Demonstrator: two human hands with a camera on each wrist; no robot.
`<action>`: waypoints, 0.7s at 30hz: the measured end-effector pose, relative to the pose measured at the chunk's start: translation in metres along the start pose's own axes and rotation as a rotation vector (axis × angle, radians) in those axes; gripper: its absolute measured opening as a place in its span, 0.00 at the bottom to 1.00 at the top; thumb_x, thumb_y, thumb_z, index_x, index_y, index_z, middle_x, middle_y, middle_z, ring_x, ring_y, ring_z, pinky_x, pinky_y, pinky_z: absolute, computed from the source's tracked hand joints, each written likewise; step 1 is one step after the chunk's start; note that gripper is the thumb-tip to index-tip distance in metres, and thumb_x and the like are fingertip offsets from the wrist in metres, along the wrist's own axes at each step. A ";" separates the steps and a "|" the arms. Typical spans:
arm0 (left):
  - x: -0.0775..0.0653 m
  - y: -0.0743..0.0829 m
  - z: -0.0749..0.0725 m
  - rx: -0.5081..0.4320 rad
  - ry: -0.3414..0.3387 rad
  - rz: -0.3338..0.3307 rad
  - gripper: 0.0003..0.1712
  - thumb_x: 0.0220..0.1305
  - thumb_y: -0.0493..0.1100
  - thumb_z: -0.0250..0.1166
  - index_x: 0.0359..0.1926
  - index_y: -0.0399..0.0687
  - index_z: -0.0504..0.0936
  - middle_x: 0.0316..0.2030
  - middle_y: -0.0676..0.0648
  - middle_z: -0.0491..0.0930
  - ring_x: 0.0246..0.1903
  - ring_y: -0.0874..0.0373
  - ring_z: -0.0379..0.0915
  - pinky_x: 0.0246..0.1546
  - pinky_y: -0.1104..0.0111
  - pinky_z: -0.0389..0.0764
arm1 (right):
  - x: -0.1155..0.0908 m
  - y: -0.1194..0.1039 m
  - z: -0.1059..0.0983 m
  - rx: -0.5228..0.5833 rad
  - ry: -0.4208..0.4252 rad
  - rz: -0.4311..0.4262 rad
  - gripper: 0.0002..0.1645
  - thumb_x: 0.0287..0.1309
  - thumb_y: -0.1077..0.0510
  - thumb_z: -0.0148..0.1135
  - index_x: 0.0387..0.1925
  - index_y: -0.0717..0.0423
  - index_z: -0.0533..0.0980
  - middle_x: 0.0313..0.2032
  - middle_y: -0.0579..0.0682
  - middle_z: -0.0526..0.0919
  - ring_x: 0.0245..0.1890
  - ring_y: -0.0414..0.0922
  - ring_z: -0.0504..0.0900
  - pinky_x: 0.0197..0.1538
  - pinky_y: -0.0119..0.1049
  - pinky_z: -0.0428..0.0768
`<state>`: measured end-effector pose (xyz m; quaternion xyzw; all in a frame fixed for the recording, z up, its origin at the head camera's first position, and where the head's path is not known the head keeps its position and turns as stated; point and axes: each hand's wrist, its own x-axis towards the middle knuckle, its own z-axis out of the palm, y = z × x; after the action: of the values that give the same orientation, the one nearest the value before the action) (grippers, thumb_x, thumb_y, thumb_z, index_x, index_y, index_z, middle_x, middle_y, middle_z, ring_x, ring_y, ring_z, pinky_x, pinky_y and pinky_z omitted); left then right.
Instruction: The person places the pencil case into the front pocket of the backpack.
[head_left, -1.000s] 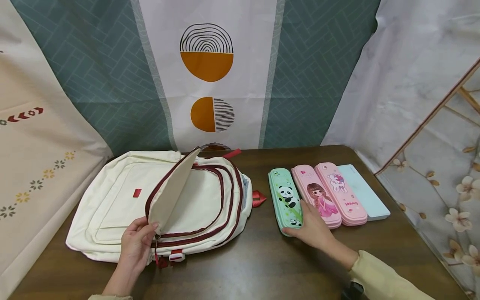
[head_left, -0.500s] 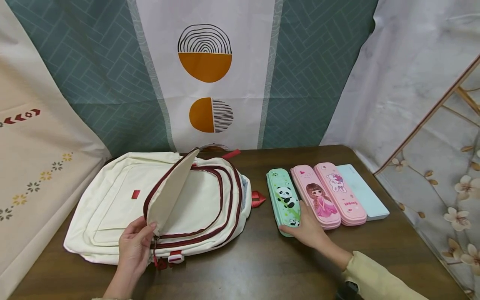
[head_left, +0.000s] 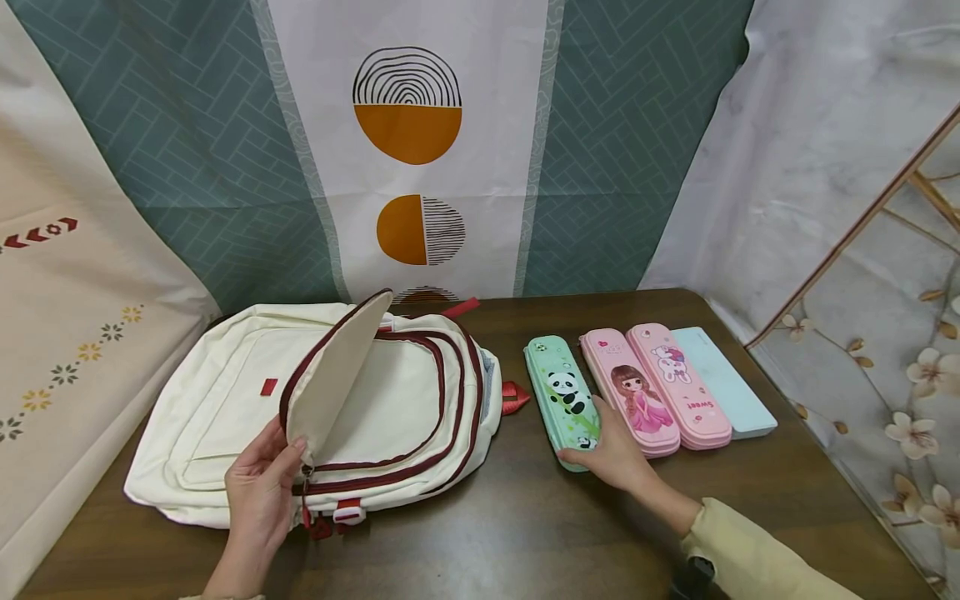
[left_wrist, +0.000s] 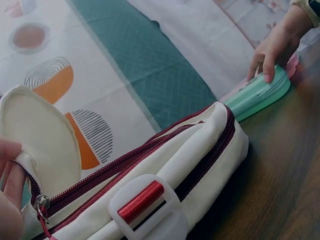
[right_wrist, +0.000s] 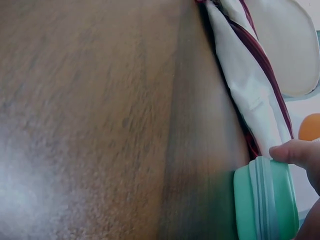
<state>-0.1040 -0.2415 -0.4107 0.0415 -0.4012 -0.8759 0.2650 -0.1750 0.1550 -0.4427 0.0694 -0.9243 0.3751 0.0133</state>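
Observation:
A cream backpack (head_left: 225, 392) with dark red zips lies on its back at the left of the table. My left hand (head_left: 262, 483) pinches the edge of its unzipped front flap (head_left: 337, 375) between thumb and fingers and holds it raised. To the right, my right hand (head_left: 611, 450) grips the near end of a mint-green pencil case (head_left: 562, 383) with a panda picture. In the right wrist view the thumb lies on the edge of the green pencil case (right_wrist: 265, 200); the left wrist view shows the fingers (left_wrist: 269, 70) over its top.
Beside the green case lie a pink pencil case (head_left: 626, 383) with a doll picture, another pink pencil case (head_left: 678, 383) with a bear-like figure, and a flat light-blue box (head_left: 723, 383). Patterned curtains (head_left: 630, 150) hang behind the brown table (head_left: 465, 542).
The green pencil case has shifted slightly left with my right hand, widening the gap to the pink one. My left hand has drawn the flap a little to the left.

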 end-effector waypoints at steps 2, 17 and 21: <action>0.000 0.001 0.001 0.002 0.007 -0.001 0.24 0.50 0.14 0.52 0.44 0.34 0.81 0.33 0.44 0.84 0.31 0.59 0.80 0.29 0.72 0.81 | 0.000 -0.001 -0.001 0.006 -0.001 0.008 0.59 0.33 0.49 0.74 0.61 0.74 0.54 0.57 0.68 0.65 0.54 0.58 0.67 0.58 0.52 0.65; 0.000 0.002 0.002 -0.013 0.004 -0.032 0.22 0.50 0.14 0.53 0.40 0.34 0.82 0.30 0.44 0.84 0.30 0.59 0.80 0.29 0.72 0.81 | -0.002 -0.004 0.003 0.138 0.036 0.102 0.55 0.32 0.57 0.75 0.62 0.70 0.57 0.59 0.66 0.65 0.54 0.56 0.66 0.58 0.50 0.64; 0.001 0.002 0.001 0.014 -0.002 -0.033 0.22 0.50 0.15 0.53 0.40 0.35 0.83 0.31 0.45 0.84 0.31 0.59 0.80 0.29 0.72 0.81 | -0.004 -0.004 0.003 0.205 0.046 0.140 0.54 0.32 0.58 0.75 0.62 0.67 0.57 0.59 0.65 0.65 0.53 0.54 0.67 0.58 0.48 0.64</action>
<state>-0.1039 -0.2422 -0.4087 0.0493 -0.4068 -0.8774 0.2496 -0.1709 0.1512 -0.4424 -0.0028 -0.8831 0.4692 0.0012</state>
